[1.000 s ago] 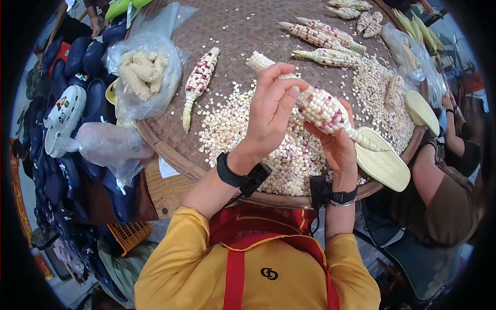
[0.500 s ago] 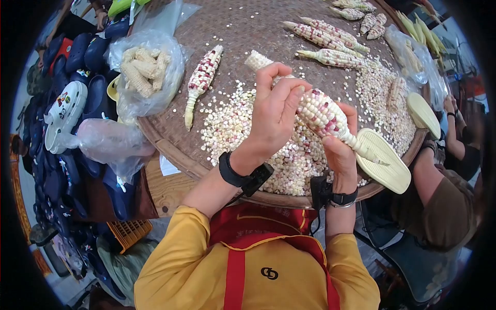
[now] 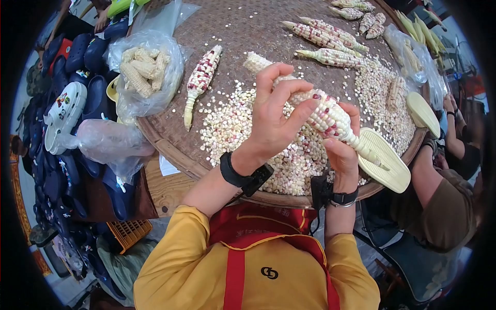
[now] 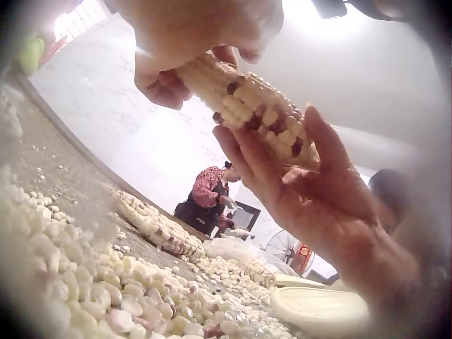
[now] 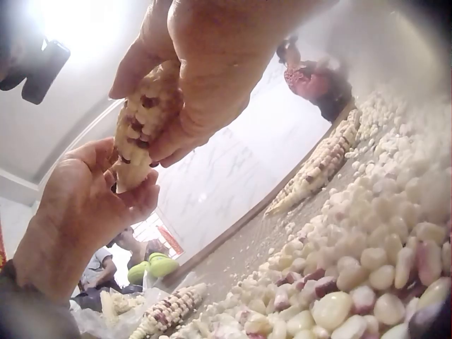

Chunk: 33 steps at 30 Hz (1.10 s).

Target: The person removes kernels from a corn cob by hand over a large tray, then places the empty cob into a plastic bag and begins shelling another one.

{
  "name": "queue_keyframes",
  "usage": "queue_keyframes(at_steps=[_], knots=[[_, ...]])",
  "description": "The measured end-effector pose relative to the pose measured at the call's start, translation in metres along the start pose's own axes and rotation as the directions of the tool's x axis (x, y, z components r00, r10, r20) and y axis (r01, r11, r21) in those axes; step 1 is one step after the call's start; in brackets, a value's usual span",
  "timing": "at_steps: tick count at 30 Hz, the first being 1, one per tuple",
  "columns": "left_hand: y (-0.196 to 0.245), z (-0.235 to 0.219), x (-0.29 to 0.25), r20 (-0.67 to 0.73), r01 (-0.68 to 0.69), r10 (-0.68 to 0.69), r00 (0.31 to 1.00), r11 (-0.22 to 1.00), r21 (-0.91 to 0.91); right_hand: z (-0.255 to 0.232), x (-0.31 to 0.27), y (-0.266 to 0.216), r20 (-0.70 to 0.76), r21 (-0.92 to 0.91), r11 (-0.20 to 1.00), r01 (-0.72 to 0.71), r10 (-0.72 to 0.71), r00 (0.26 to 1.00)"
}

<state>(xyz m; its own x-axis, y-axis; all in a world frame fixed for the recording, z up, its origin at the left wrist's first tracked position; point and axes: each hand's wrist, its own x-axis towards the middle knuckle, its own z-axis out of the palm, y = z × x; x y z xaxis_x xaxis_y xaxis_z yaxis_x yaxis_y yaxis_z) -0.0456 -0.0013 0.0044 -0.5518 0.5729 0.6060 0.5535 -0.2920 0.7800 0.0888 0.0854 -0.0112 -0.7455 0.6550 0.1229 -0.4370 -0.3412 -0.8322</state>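
Note:
In the head view a corn cob (image 3: 329,114) slants above a loose kernel pile (image 3: 227,124), its upper-left end bare and its stem pointing lower right. The left hand (image 3: 274,113) curls its fingers over the bare part, thumb against the white and dark red kernels. Lower on the cob, the right hand (image 3: 343,144) grips the kernelled part near the stem. The left wrist view has the left hand (image 4: 201,32) above the cob (image 4: 261,113) and the right hand (image 4: 304,191) cupped beneath. Right wrist view: both hands hold the cob (image 5: 145,113).
A whole cob (image 3: 201,77) lies left of the pile; several more (image 3: 330,39) lie at the back right. Bare cobs fill a plastic bag (image 3: 170,95) at the tray's left rim. Pale slipper soles (image 3: 385,161) rest by the right rim (image 3: 408,160). Dark clogs (image 3: 95,54) crowd the far left.
The left thumb has spread away from the fingers and shifted right along the kernels. The cob has tilted and moved slightly, still held by both hands.

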Motion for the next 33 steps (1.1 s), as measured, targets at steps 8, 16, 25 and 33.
queue_keyframes(at_steps=[8, 16, 25, 33], knots=[[-0.0035, 0.0001, 0.0011, 0.007, -0.005, 0.004, 1.0, 0.998, 0.064, 0.0036, 0.0004, 0.0009, -0.009, -0.046, 0.999, 0.012, -0.013, 1.0], [-0.0028, -0.0012, 0.0026, -0.002, 0.027, -0.027, 1.0, 0.995, 0.093, 0.0016, 0.0005, 0.004, 0.008, -0.082, 0.996, 0.023, -0.023, 1.0], [-0.0016, -0.0025, 0.004, 0.059, -0.008, 0.007, 0.998, 1.0, 0.019, 0.0009, 0.0006, -0.0012, -0.008, -0.01, 0.999, 0.03, -0.03, 1.0], [-0.0052, -0.0015, 0.0028, 0.012, 0.045, -0.046, 0.999, 0.997, 0.063, 0.0017, 0.0012, 0.005, 0.049, -0.127, 0.988, 0.093, -0.088, 0.995]])
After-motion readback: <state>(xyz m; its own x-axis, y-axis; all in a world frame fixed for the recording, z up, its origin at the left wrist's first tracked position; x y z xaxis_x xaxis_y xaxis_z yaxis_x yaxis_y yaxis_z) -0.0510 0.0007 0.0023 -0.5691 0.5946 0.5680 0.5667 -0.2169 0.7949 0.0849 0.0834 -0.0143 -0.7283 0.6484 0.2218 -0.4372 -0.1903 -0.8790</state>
